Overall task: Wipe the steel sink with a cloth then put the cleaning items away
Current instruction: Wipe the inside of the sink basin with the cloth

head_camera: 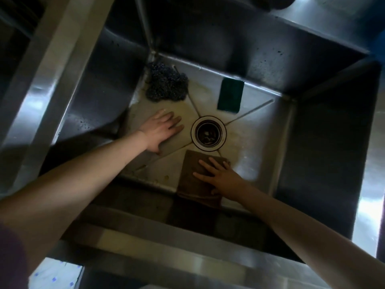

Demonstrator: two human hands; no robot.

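Note:
I look down into a deep steel sink point(258, 140) with a round drain point(208, 133) in its floor. A folded brown cloth point(192, 180) lies on the floor near the front wall. My right hand point(218, 176) presses flat on the cloth with fingers spread. My left hand point(160, 130) rests flat and empty on the bare floor left of the drain. A steel wool scourer point(166, 83) lies in the far left corner. A green sponge point(230, 94) lies beyond the drain, near the back wall.
The sink's walls rise steeply on all sides. A steel counter rim point(166, 265) runs along the front. A thin metal rod point(145, 24) comes down toward the far left corner. Yellowish stains mark the floor. Something blue point(380, 40) shows at the far right.

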